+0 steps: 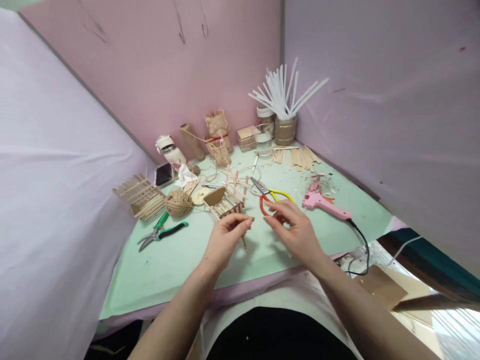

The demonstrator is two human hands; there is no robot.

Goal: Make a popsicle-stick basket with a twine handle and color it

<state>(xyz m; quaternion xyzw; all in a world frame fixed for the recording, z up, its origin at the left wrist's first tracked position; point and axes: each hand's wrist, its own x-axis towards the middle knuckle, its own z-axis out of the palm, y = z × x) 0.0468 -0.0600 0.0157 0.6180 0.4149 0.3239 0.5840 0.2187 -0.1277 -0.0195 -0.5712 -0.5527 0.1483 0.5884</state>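
Small piece (252,219) pinched before stick-built frame (216,197)

In the head view, the small piece is grasped by the fingers of the left hand (229,231); whether the frame, just beyond, is touched cannot be told. The right hand's (293,229) fingers are parted, apparently released. A red-and-yellow-handled tool (267,191) and pink glue gun (327,204) are laid right on the worktop (172,275), presumably for easy reach. Marking on the round disc (200,196) cannot be read.

Beneath your fingers (240,228) spreads a pale green desk (157,270), with a pink wall (157,65) beyond them, whitish-lilac sheeting (67,175) to their left, a lilac partition (382,100) and a glaring striped surface (457,330) to their right.
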